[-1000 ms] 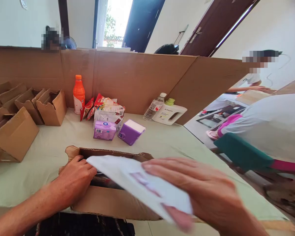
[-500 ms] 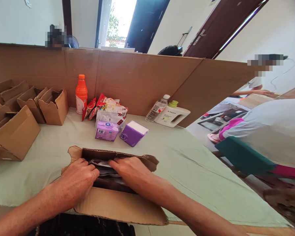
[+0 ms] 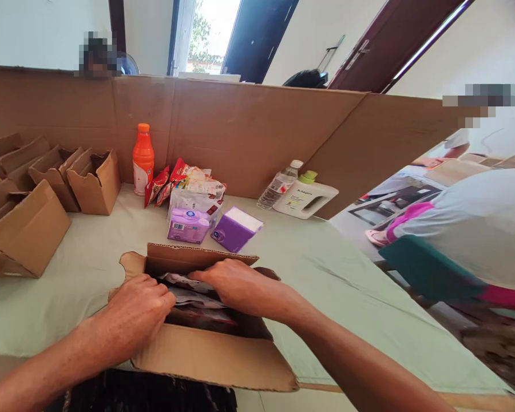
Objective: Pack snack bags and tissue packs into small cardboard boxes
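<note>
An open cardboard box [image 3: 217,352] stands at the near table edge, its flaps spread outward. Inside it several flat silvery packets [image 3: 199,298] are packed upright. My left hand [image 3: 141,309] is curled at the left end of the packets, fingers closed on their edges; its fingertips are partly hidden. From the right, my right hand [image 3: 236,286] reaches over the box with fingers bent down on the rear packet's top edge. Its thumb is hidden below the palm.
Cardboard boxes [image 3: 30,229] crowd the left side. Behind my box are purple tissue packs [image 3: 189,226], snack bags [image 3: 193,180], an orange bottle [image 3: 143,160], a clear bottle [image 3: 278,186] and a white jug [image 3: 306,197]. A cardboard partition [image 3: 240,126] runs behind; a person sits at right.
My right hand has risen slightly and shifted right, showing more of the packets. The box's back flap stands higher. My left hand stays nearly where it was.
</note>
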Demonstrator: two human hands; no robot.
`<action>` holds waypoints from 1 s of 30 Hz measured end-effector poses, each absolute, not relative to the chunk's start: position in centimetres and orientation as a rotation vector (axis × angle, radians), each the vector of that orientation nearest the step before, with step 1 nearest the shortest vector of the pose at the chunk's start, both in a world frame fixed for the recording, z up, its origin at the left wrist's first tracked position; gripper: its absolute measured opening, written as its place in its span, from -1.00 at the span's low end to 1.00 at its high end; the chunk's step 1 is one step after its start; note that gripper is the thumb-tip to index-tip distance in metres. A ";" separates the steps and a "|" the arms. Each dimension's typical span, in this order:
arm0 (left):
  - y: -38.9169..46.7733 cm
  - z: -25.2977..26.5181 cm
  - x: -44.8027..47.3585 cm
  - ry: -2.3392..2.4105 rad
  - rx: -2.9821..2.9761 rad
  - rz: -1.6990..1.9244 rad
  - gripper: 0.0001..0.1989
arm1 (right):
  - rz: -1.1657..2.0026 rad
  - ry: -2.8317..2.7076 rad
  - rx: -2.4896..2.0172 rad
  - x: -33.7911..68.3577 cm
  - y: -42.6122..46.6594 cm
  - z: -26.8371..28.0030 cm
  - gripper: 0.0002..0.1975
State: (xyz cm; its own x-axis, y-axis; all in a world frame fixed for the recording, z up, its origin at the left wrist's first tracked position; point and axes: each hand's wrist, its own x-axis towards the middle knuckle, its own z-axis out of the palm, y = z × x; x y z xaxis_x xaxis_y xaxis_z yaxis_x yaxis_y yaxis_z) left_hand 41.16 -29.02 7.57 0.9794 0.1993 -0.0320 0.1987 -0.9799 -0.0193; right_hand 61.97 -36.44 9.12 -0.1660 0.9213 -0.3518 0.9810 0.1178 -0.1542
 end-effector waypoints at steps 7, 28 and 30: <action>-29.0 7.4 41.2 -0.369 -3.152 0.061 -0.87 | -0.449 2.240 1.772 61.0 -34.9 7.0 -0.66; -28.4 9.4 39.7 -0.319 -3.255 -0.474 -0.86 | 0.185 2.928 2.429 63.7 -42.1 7.6 -0.73; -28.3 9.9 38.9 -0.338 -3.242 -0.760 -0.83 | 0.120 2.926 2.421 63.7 -42.8 7.1 -0.72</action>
State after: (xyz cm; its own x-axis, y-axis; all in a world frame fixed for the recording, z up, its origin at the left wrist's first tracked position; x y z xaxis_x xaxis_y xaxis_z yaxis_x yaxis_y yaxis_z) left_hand 38.86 -28.26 9.88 0.8776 0.2401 0.4148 0.1475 -0.9588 0.2430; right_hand 63.71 -42.84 7.09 -0.0638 0.8595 0.5072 0.8981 0.2710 -0.3463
